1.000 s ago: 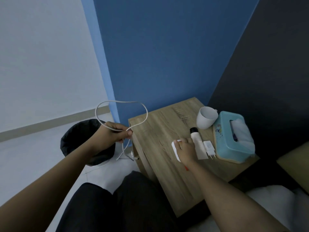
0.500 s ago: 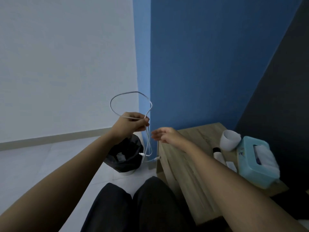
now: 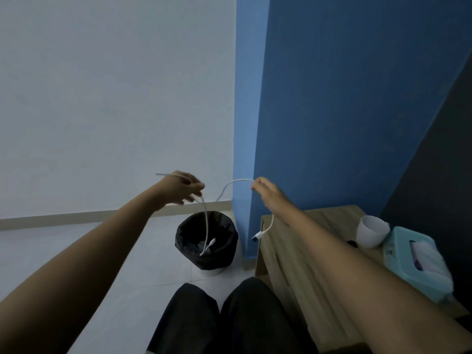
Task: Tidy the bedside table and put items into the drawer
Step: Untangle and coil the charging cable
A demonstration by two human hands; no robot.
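**Dim corner in white and blue**

A plain white wall (image 3: pixel 102 98) fills the left, ending in a pale skirting board (image 3: pixel 76 217) above a light tiled floor (image 3: pixel 127 251). A blue wall (image 3: pixel 344 111) meets it at the corner, with a dark panel (image 3: pixel 447 162) on the far right. A wooden bedside table (image 3: pixel 278 267) stands against the blue wall, and a black-lined bin (image 3: pixel 222 251) sits on the floor just to its left. The light is low and cool.

1. A wooden table (image 3: pixel 281 272) stands in the corner against the blue wall.
2. On its far end a white cup (image 3: pixel 373 232) sits just beside a teal tissue box (image 3: pixel 403 251).
3. The pale tiled floor (image 3: pixel 76 251) carries a black-lined bin (image 3: pixel 224 254), left of the table.
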